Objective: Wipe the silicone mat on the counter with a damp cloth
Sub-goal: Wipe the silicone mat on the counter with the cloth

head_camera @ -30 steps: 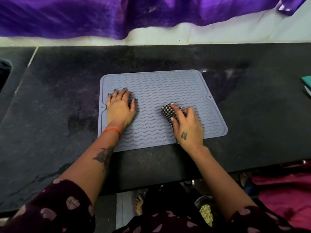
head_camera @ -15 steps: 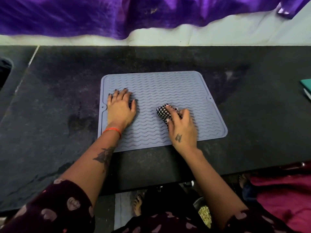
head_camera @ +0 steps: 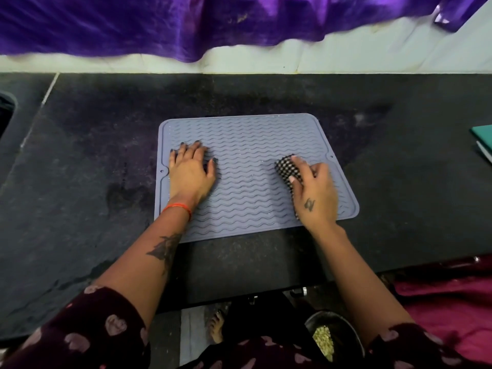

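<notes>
Nearest the camera you get two forearms in dark maroon sleeves with pale heart shapes reaching out over the black stone worktop [head_camera: 80, 182]. Just past its near edge sits the grey-lavender rectangular silicone mat with wavy ridges [head_camera: 247, 155], lying flat, roughly centre.

The left hand [head_camera: 190, 173] is on the mat's left side, fingers spread and flat, palm pressing down, basically pinning it. The right hand [head_camera: 314, 193] is on the right side, grip curled over a bunched black-and-white checked cloth [head_camera: 287, 169], thumb pinching it against the mat surface, cloth poking out toward the far left of the fingers.

My take on handling: the mat looks thin, floppy and probably grippy underneath, but light enough to creep or ripple if you rub hard, so the flat hold-down hand makes sense. Those ridges will likely trap water and grime, so strokes along the waves should work better than across. The cloth is soft and squashy, so keeping it balled under the fingers gives pressure.

Further back the bare worktop shows some darker damp-looking patches, then a white wall strip with shiny purple fabric [head_camera: 133, 22] hanging over it. A teal flat thing [head_camera: 483, 134] peeks in at the right edge.
</notes>
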`<state>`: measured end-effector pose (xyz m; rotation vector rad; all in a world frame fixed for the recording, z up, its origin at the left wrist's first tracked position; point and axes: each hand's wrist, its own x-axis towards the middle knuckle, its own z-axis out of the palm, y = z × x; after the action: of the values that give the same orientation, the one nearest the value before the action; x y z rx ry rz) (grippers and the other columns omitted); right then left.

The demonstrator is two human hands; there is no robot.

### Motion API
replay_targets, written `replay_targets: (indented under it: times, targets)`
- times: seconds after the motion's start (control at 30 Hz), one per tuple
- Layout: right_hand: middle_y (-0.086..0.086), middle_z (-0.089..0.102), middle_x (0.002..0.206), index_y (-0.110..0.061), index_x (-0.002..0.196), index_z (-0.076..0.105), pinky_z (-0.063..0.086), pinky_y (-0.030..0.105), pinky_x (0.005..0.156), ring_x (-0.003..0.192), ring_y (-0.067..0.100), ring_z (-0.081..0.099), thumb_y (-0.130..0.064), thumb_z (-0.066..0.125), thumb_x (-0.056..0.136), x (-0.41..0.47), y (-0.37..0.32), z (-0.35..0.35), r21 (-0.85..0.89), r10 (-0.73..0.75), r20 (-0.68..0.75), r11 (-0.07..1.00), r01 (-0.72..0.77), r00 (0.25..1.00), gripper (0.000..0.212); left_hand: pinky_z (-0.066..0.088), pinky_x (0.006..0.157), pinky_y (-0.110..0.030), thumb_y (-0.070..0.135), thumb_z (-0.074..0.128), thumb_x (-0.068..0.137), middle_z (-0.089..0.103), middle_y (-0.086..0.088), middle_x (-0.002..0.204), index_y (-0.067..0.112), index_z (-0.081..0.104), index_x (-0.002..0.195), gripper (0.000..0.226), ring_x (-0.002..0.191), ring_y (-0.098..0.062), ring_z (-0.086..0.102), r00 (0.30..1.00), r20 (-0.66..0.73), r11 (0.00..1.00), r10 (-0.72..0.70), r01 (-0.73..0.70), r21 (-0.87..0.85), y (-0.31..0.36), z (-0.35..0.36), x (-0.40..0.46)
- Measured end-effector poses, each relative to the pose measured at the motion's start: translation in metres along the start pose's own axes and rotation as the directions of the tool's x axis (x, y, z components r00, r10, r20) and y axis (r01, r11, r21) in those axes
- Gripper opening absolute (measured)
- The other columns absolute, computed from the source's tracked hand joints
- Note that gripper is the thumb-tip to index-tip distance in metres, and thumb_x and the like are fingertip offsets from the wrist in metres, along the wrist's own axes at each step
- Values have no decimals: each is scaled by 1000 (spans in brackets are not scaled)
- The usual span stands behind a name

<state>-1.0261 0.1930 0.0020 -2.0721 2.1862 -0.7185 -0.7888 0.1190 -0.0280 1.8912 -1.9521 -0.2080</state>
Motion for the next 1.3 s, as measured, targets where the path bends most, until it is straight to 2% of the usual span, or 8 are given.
replay_targets:
  times: [0.1, 0.23, 0.5, 0.7, 0.87, 1.03, 1.2, 1.3]
  targets:
    - [12, 47, 108, -23, 136, 46, 35, 27, 64, 89, 22, 48, -22, 55, 91, -15, -3, 10, 18, -87, 38, 996, 87, 995, 46, 5, 116, -41, 34, 43, 94, 38, -8, 147, 13, 43, 137, 47, 140, -28, 23, 1000, 3, 1000, 1, -1, -1, 1, -1, -1]
    - [14, 48, 109, -21, 136, 44, 43, 33, 67, 92, 27, 51, -23, 53, 91, -8, 20, 4, 13, -27, 28, 1000, 27, 999, 46, 5, 117, -40, 34, 42, 95, 37, -8, 148, 13, 41, 138, 48, 141, -27, 22, 1000, 9, 1000, 2, -2, -4, 0, -2, -2]
    - [16, 44, 113, -19, 134, 46, 44, 36, 71, 95, 31, 50, -20, 50, 92, 16, 45, -14, -56, 151, -62, 986, -155, 987, 42, 6, 117, -42, 36, 42, 95, 38, -8, 147, 13, 43, 137, 48, 140, -28, 23, 1000, 13, 1000, 4, -4, 4, 0, -1, -1]
    - [15, 48, 108, -19, 134, 48, 39, 29, 67, 90, 25, 49, -18, 55, 90, -8, 16, 3, 3, -81, 7, 997, 81, 997, 45, 6, 116, -42, 36, 42, 95, 39, -8, 147, 12, 43, 137, 48, 140, -28, 24, 1000, 6, 1000, 7, -7, 16, 1, 0, -1]
    - [17, 49, 103, -15, 133, 48, 46, 36, 66, 89, 30, 51, -17, 54, 91, 1, 35, 0, -37, -42, -12, 998, 41, 999, 43, 6, 117, -41, 35, 43, 95, 38, -8, 147, 12, 43, 137, 48, 140, -28, 23, 1000, 5, 1000, 12, -12, 19, -1, 0, -1]
    - [19, 46, 113, -16, 135, 46, 45, 38, 81, 98, 32, 49, -16, 51, 92, 25, 48, -11, -34, 17, 10, 999, -17, 1000, 44, 6, 117, -42, 35, 44, 95, 39, -8, 147, 13, 46, 135, 46, 140, -29, 24, 1000, 1, 1000, 17, -17, 5, -1, 1, -1]
    - [22, 46, 114, -13, 139, 41, 42, 37, 88, 98, 33, 49, -18, 54, 92, 35, 62, -42, 37, 139, -178, 990, -135, 974, 49, 5, 117, -42, 36, 43, 95, 39, -8, 147, 13, 45, 135, 46, 140, -29, 24, 1000, 5, 1000, 14, -14, 13, -1, 1, 0]
    - [23, 43, 122, -6, 143, 31, 38, 39, 92, 107, 36, 47, -20, 56, 90, 29, 74, -46, -45, 222, -92, 973, -227, 971, 60, 6, 116, -43, 35, 43, 95, 40, -9, 146, 12, 46, 134, 45, 140, -29, 24, 1000, 4, 1000, 13, -13, 7, 0, 0, -1]
